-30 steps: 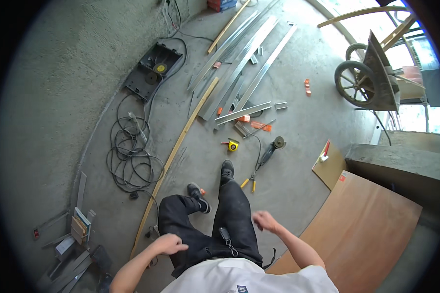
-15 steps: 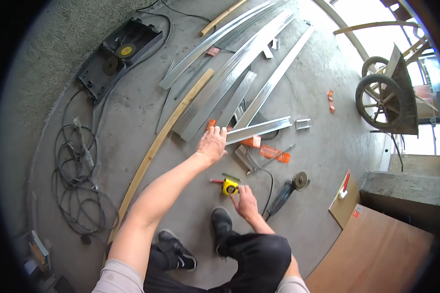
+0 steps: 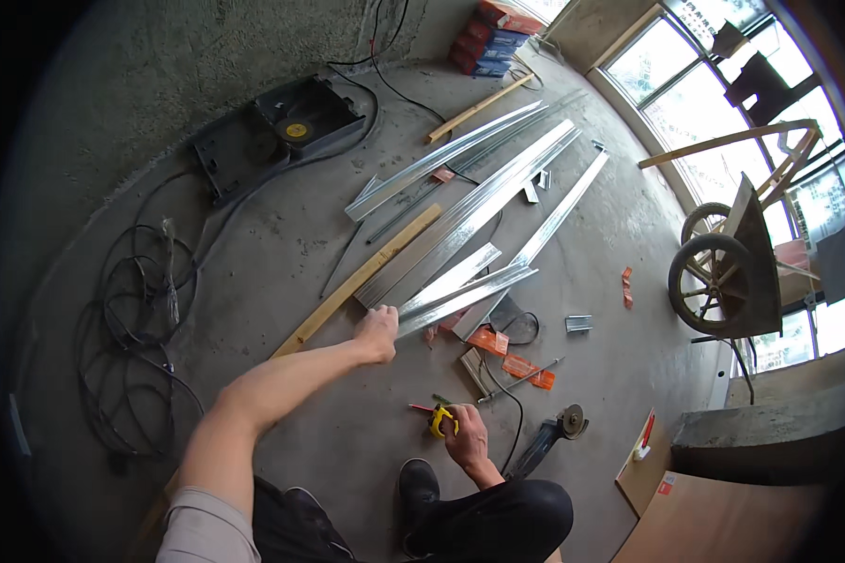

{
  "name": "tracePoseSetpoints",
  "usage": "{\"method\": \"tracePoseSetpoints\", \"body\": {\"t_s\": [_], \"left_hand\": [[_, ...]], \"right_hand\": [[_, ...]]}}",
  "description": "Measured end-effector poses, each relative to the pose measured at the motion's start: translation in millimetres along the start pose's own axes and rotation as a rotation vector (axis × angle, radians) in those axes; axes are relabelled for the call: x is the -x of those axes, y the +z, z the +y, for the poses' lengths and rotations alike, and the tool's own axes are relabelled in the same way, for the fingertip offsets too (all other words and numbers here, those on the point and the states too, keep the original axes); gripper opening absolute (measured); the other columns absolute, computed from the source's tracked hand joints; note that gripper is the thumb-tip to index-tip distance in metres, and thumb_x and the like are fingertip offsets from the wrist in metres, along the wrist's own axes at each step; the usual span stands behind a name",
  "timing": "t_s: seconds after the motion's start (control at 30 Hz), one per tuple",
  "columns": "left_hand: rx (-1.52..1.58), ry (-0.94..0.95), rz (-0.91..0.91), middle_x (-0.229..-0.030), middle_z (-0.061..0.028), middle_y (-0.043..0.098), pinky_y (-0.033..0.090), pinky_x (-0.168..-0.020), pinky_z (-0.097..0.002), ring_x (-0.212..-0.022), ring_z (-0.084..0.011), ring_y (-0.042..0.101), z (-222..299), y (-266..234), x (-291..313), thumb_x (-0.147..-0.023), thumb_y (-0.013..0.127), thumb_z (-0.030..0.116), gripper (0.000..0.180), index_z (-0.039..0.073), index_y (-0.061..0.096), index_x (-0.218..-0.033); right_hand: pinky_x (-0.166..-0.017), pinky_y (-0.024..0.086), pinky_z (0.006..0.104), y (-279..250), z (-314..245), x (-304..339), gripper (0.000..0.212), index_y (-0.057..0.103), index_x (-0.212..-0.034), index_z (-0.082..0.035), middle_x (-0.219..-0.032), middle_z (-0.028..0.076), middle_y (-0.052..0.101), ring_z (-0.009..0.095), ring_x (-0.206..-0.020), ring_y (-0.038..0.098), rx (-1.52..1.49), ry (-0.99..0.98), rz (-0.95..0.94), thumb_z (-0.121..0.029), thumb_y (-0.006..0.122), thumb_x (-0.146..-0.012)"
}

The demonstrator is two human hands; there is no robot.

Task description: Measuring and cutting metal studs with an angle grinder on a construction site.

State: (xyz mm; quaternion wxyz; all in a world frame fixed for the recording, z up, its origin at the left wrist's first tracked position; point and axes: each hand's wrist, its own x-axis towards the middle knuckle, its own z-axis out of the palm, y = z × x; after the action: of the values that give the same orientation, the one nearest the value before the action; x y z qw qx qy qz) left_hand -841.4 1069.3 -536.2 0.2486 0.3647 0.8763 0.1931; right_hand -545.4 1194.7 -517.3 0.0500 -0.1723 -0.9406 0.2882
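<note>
My left hand (image 3: 377,333) is closed on the near end of a short metal channel (image 3: 474,298), which points away to the right over other metal profiles. My right hand (image 3: 468,439), lower and to the right, has its fingers wrapped round a yellow tape measure (image 3: 437,421). Beside the tape measure a thin red stick like a pencil (image 3: 421,407) shows, along with a small green piece (image 3: 441,400). An angle grinder (image 3: 549,439) lies on the floor to the right of my right hand. Long metal profiles (image 3: 469,220) lie beyond my left hand.
A wooden strip (image 3: 361,280) lies left of the profiles. Orange scraps (image 3: 526,371) and a cord (image 3: 519,413) are near the grinder. An open black tool case (image 3: 300,122) and coiled cable (image 3: 127,319) lie left. A wheeled cart (image 3: 732,272) and a board (image 3: 723,521) stand right.
My right hand has closed round the tape measure, which its fingertips only touched before. My left hand still holds the channel. The view has tilted up, showing boxes and windows at the back.
</note>
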Motion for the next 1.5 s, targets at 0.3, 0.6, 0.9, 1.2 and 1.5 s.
{"method": "tracePoseSetpoints", "body": {"t_s": [0.3, 0.6, 0.9, 1.2, 1.5], "left_hand": [[0.246, -0.172, 0.123, -0.133, -0.0256, 0.057, 0.046, -0.108, -0.0477, -0.128, -0.0453, 0.055, -154.0, 7.7, 296.0, -0.073, 0.085, 0.013, 0.071, -0.001, 0.051, -0.134], [0.140, -0.343, 0.155, -0.135, -0.0195, 0.056, 0.043, -0.110, -0.0474, -0.130, -0.0417, 0.050, -229.5, 122.6, 465.8, -0.074, 0.086, 0.010, 0.068, 0.003, 0.054, -0.134], [0.191, -0.214, 0.472, -0.124, -0.0160, 0.059, 0.049, -0.100, -0.0433, -0.119, -0.0346, 0.058, -116.2, 82.7, 409.2, -0.073, 0.089, 0.011, 0.068, 0.004, 0.059, -0.133], [1.439, -0.050, -0.021, -0.099, -0.0098, 0.072, 0.061, -0.075, -0.0349, -0.090, -0.0166, 0.072, -40.9, 96.0, 277.7, -0.099, 0.075, 0.012, 0.039, -0.007, 0.061, -0.131], [1.285, -0.458, 0.518, -0.093, -0.0067, 0.071, 0.058, -0.070, -0.0306, -0.078, -0.0124, 0.068, -60.8, 76.8, 373.9, -0.098, 0.073, 0.006, 0.014, -0.003, 0.070, -0.109]], "right_hand": [[-0.097, 0.048, 0.0479, 30.7, -4.5, -4.6, 0.048, 0.062, -0.124, -0.009, -0.123, 0.017, 0.059, 0.038, -0.115, 0.057, 0.199, -0.132, -0.042, -0.026, 0.083, -0.085], [-0.095, 0.050, 0.0461, 33.5, -14.4, -12.5, 0.080, 0.051, -0.145, -0.011, -0.130, 0.019, 0.056, 0.039, -0.115, 0.058, 0.388, 0.066, -0.313, -0.035, 0.089, -0.078], [-0.097, 0.051, 0.0439, 26.0, 5.4, -2.7, 0.078, 0.047, -0.145, -0.002, -0.121, 0.020, 0.060, 0.038, -0.114, 0.059, 0.085, -0.033, -0.212, -0.029, 0.085, -0.083], [-0.094, 0.053, 0.0434, 58.2, -111.8, -52.5, 0.067, 0.050, -0.136, 0.001, -0.121, 0.022, 0.062, 0.041, -0.113, 0.063, -0.239, -0.600, -0.948, -0.021, 0.084, -0.082], [-0.094, 0.056, 0.0469, 41.5, -116.8, -98.2, 0.064, 0.059, -0.136, -0.009, -0.116, 0.016, 0.065, 0.040, -0.113, 0.064, 0.077, -0.824, -0.887, -0.014, 0.083, -0.077]]}}
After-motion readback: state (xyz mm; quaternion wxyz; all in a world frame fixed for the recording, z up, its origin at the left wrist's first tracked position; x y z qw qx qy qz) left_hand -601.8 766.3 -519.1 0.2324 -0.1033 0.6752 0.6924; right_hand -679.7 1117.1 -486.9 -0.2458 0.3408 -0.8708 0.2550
